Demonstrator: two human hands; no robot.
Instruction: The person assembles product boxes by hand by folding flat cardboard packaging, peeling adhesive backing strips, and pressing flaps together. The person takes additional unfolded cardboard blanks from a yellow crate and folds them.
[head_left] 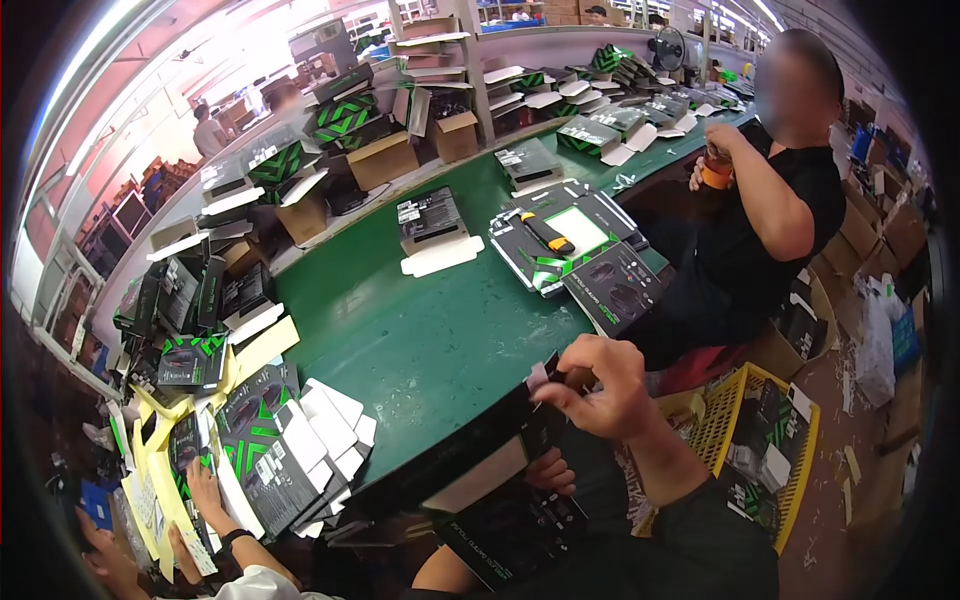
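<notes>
My right hand (612, 385) is raised near the table's front edge, thumb and forefinger pinched together by a small pale pinkish strip (538, 378). A thin dark edge shows beside those fingertips; what it belongs to is unclear. Lower down, my left hand (551, 472) has its fingers curled over a black gaming mouse box (515, 540), held low in front of my body. A dark panel with a pale window (480, 475) lies next to that hand, partly in shadow. Most of my left palm is hidden.
Flattened boxes (285, 470) are piled at the left, near a co-worker's hand (203, 488). A box stack with an orange-black tool (547, 232) lies ahead on the green table (400, 340). Another person (765, 200) sits right, above a yellow basket (735, 400).
</notes>
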